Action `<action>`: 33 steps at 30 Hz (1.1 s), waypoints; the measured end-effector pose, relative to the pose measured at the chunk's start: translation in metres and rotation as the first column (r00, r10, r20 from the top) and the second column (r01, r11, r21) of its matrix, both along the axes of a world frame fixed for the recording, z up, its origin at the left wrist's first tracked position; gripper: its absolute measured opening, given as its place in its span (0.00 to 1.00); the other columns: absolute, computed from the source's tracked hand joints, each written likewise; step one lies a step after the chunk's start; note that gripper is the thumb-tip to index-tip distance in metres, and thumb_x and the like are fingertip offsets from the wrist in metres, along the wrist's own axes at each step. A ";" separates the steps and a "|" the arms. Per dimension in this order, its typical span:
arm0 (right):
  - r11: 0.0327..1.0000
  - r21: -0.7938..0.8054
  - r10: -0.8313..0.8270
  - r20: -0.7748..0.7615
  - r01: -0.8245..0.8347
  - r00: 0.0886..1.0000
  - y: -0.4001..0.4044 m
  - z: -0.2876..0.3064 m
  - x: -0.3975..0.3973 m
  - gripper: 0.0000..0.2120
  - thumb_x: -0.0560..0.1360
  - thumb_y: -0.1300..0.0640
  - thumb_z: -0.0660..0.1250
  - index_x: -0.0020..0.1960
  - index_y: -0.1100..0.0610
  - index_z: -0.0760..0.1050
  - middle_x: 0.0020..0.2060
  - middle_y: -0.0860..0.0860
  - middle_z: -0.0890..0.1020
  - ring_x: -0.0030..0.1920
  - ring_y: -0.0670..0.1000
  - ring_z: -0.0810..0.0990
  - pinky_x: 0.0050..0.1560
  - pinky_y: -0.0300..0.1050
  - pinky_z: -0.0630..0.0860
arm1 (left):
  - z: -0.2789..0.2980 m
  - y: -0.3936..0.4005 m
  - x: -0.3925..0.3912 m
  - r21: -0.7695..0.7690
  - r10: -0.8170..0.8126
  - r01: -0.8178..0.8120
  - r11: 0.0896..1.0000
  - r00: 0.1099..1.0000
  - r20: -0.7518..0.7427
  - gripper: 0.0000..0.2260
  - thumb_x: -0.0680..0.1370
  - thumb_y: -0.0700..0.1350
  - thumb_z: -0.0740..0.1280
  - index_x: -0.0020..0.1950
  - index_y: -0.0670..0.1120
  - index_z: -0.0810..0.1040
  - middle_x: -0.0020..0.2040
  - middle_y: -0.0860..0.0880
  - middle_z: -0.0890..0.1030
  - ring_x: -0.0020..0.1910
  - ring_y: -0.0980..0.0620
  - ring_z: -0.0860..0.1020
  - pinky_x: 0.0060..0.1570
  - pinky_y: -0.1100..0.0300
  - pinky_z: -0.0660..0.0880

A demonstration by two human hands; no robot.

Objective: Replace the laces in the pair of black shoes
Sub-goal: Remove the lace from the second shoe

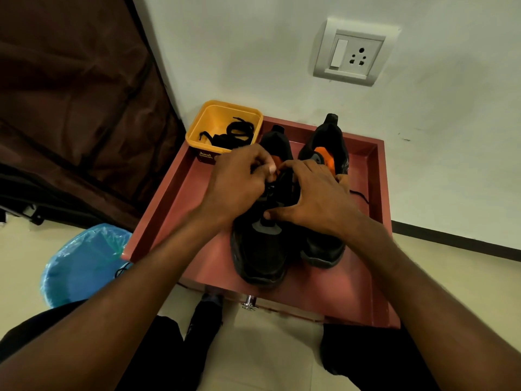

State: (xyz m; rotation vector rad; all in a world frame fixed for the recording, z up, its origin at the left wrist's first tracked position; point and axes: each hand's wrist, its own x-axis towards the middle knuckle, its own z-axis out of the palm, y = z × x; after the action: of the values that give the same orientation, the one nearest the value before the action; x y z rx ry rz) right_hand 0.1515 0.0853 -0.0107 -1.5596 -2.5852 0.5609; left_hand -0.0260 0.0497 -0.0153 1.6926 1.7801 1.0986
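Observation:
Two black shoes with orange lining stand side by side on a reddish tray-topped table (pixel 180 193), toes toward me. Both hands work over the left shoe (pixel 260 258). My left hand (pixel 239 182) has its fingers curled and pinches a black lace near the shoe's upper eyelets. My right hand (pixel 313 198) grips the shoe's upper, thumb across the tongue and fingers over the far side. The right shoe (pixel 324 249) is partly hidden behind that hand. A loose lace end (pixel 361 196) trails on the tray beside it. A yellow tub (pixel 203 122) at the tray's back left holds coiled black laces (pixel 234 132).
A blue-lined bin (pixel 81 263) stands on the floor left of the table. A dark brown fabric wardrobe (pixel 76 108) fills the left side. The white wall behind carries a switch and socket plate (pixel 352 52). My legs in dark trousers are below, with a drawer knob (pixel 249 301) at the table's front.

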 end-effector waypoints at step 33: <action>0.997 0.028 -0.068 -0.001 0.068 0.998 0.000 -0.001 -0.010 0.46 0.65 0.25 0.72 0.77 0.43 0.64 0.70 0.47 0.72 0.73 0.52 0.67 0.71 0.61 0.64 | 0.015 0.002 -0.011 0.013 0.029 -0.026 1.000 0.949 -0.314 0.04 0.80 0.42 0.71 0.46 0.47 0.84 0.46 0.54 0.81 0.45 0.59 0.78 0.42 0.60 0.75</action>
State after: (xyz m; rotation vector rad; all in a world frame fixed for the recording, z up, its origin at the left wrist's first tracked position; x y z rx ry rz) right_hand 0.1419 0.0852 -0.0117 -1.6314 -2.5174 0.5171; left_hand -0.0370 0.0514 -0.0001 1.9416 1.9953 0.8856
